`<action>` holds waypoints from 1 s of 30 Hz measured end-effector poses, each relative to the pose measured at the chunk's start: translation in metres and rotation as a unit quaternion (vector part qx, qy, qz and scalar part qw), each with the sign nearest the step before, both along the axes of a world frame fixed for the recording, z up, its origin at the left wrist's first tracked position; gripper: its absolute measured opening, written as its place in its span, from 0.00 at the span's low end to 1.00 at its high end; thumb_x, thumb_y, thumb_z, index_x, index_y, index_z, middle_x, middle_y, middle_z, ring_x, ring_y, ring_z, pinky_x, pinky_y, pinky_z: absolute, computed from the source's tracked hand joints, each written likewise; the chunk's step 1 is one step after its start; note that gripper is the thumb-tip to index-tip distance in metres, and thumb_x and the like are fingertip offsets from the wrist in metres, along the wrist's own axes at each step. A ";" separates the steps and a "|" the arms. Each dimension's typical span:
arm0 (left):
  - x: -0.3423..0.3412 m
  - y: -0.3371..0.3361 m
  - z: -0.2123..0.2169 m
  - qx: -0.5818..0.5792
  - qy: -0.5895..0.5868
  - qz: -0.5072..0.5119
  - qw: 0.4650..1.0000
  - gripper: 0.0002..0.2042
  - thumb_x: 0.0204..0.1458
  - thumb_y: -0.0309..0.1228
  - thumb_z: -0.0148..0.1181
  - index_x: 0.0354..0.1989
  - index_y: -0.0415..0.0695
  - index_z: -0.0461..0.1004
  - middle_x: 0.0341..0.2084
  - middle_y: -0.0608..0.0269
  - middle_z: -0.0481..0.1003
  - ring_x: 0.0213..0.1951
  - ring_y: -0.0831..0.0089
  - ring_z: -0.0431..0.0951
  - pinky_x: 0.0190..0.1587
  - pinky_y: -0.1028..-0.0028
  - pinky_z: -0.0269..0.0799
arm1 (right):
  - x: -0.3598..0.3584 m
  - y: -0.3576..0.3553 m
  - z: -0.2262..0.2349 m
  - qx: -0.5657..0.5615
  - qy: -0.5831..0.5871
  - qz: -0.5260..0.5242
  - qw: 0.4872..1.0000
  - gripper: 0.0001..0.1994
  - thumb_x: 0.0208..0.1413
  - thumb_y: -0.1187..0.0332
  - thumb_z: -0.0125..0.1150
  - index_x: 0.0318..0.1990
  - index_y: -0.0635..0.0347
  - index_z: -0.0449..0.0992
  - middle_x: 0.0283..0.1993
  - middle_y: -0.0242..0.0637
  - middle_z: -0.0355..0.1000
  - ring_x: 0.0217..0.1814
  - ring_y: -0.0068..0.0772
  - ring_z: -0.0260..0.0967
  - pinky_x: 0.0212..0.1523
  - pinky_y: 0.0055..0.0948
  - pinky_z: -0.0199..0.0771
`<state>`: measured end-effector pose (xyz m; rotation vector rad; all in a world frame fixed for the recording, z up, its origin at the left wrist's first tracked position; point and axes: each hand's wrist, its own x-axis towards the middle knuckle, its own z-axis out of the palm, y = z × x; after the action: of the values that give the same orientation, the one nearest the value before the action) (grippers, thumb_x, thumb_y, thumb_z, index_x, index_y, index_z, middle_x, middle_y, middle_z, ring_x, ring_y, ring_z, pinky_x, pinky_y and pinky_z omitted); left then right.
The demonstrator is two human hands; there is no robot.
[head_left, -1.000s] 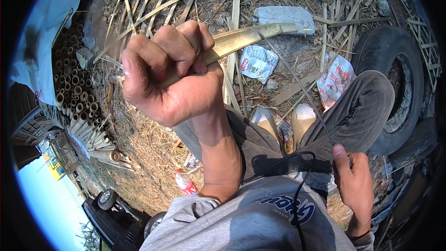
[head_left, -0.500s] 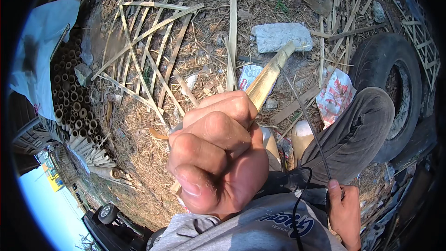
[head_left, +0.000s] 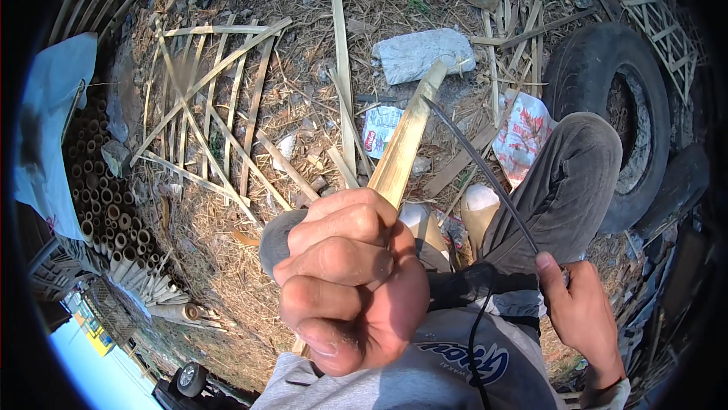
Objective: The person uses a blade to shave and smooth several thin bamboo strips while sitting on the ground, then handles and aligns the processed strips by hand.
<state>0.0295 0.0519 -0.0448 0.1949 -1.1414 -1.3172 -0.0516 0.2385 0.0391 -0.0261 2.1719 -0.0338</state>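
One big black tire (head_left: 607, 106) on the straw ground, right of the knee. One flat bamboo lattice (head_left: 205, 114) lying far left. One grey stone (head_left: 413, 53) up top. Left hand (head_left: 349, 289) close to the camera, fingers (head_left: 334, 258) curled tight round one pale bamboo strip (head_left: 406, 144) pointing up toward the stone. Right hand (head_left: 580, 311) low by the hip, fingers closed on one thin dark blade (head_left: 478, 163) reaching up to touch the strip. Could slip and cut the left hand, with the blade so near. Could split crooked if twisted.
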 end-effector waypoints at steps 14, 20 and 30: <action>0.007 -0.034 0.004 0.139 -0.016 0.032 0.990 0.21 0.64 0.45 0.43 0.18 0.54 0.50 0.09 0.72 0.46 0.14 0.79 0.38 0.19 0.76 0.41 | 0.028 -0.052 -0.061 -0.364 0.013 -0.038 0.931 0.30 0.66 0.48 0.53 0.25 0.74 0.74 0.16 0.58 0.64 0.21 0.57 0.67 0.30 0.44 0.68; 0.012 -0.033 0.003 0.132 -0.007 0.012 0.991 0.21 0.65 0.46 0.42 0.19 0.54 0.51 0.10 0.71 0.47 0.13 0.79 0.39 0.18 0.76 0.43 | 0.014 -0.061 -0.090 -0.374 -0.070 -0.047 0.924 0.30 0.67 0.50 0.52 0.24 0.74 0.72 0.18 0.59 0.64 0.22 0.58 0.62 0.30 0.46 0.63; 0.002 -0.022 0.003 0.076 -0.017 -0.049 0.996 0.21 0.66 0.46 0.41 0.20 0.54 0.53 0.10 0.70 0.50 0.12 0.79 0.42 0.17 0.75 0.45 | -0.054 -0.101 -0.226 -0.288 -0.003 -0.064 0.955 0.41 0.64 0.36 0.45 0.20 0.75 0.69 0.20 0.52 0.66 0.26 0.43 0.70 0.31 0.40 0.69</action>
<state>0.0319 0.0299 -0.0415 0.2774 -1.0907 -1.4938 -0.1054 0.1377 -0.1871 -0.2164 2.0852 -0.7387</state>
